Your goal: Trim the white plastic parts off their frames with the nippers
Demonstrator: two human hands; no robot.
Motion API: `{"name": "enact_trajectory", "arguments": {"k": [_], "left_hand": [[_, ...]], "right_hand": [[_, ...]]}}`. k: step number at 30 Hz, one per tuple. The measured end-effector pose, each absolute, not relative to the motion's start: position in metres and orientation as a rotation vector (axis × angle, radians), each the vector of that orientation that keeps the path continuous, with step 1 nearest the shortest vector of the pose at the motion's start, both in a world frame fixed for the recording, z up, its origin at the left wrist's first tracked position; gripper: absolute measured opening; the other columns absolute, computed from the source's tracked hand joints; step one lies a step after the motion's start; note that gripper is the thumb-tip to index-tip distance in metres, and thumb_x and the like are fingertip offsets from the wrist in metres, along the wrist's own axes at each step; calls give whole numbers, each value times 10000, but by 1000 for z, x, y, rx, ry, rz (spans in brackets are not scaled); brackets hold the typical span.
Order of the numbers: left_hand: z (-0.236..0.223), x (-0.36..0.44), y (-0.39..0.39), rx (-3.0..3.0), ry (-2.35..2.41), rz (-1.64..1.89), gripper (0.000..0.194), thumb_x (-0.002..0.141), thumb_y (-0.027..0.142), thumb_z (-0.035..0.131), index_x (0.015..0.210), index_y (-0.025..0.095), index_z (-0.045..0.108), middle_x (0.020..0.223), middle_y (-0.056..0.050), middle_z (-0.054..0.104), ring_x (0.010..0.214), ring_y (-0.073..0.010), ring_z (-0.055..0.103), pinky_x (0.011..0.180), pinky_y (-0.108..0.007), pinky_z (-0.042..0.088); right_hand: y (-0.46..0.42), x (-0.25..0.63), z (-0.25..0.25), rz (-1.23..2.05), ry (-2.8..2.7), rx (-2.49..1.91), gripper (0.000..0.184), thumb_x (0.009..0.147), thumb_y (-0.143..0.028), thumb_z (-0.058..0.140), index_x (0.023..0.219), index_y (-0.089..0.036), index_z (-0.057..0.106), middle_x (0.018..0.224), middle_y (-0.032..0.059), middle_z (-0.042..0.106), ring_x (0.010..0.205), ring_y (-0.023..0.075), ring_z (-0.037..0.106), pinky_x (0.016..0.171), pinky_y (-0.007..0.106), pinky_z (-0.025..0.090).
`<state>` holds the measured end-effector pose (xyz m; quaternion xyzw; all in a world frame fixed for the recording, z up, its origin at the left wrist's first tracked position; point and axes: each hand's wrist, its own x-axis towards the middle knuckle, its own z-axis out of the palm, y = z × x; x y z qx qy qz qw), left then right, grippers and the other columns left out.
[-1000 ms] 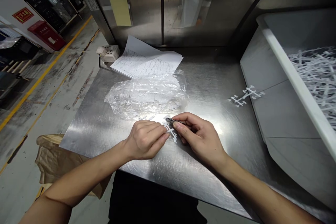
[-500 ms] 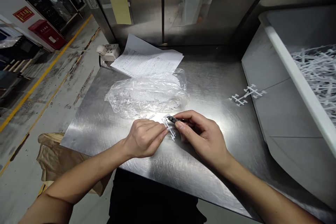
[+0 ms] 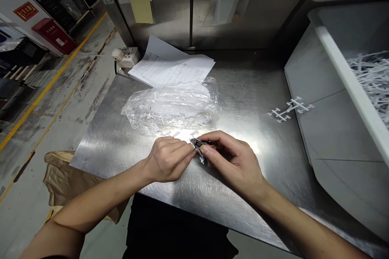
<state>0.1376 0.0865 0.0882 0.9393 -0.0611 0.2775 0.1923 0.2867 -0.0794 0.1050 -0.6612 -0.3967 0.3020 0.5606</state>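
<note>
My left hand (image 3: 170, 159) pinches a small branched white plastic sprue (image 3: 201, 158) between thumb and fingers. In my right hand (image 3: 237, 162) is a small dark nail clipper (image 3: 199, 142), gripped between thumb and forefinger. The clipper's tip lies over the sprue, close to my left fingertips, and covers part of it. Just beyond my hands rests a clear plastic bag (image 3: 173, 103) with small white pieces in it. A few loose white bits (image 3: 176, 133) lie in front of the bag. Another branched white sprue (image 3: 290, 109) is on the metal table, off to the right.
A large grey bin (image 3: 328, 129) full of white sprues stands at the table's right side. Printed sheets (image 3: 173, 64) lie behind the bag, beside a power socket (image 3: 129, 56). Brown paper packaging (image 3: 67, 180) is below the left edge of the metal table (image 3: 103, 141).
The clipper has shifted left and down across the sprue, toward my left fingertips. A small white piece now lies on the table just beyond the clipper. My left hand has barely moved.
</note>
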Motion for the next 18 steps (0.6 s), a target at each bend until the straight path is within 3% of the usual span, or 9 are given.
{"name": "enact_trajectory", "arguments": {"k": [10, 18], "left_hand": [[86, 139, 83, 2727, -206, 851, 226, 1063, 101, 600, 855, 176, 644, 661, 21, 639, 559, -134, 561, 545, -333, 386], [83, 140, 78, 2846, -204, 902, 298, 1050, 71, 590, 777, 190, 586, 638, 30, 584, 554, -128, 517, 534, -352, 348]], "right_hand": [[-79, 283, 101, 708, -887, -1566, 181, 1041, -383, 709, 1075, -228, 797, 886, 41, 799, 785, 215, 735, 669, 345, 538], [-77, 282, 98, 756, -828, -1569, 198, 1051, -412, 715, 1062, -225, 779, 829, 18, 752, 694, 171, 657, 620, 312, 486]]}}
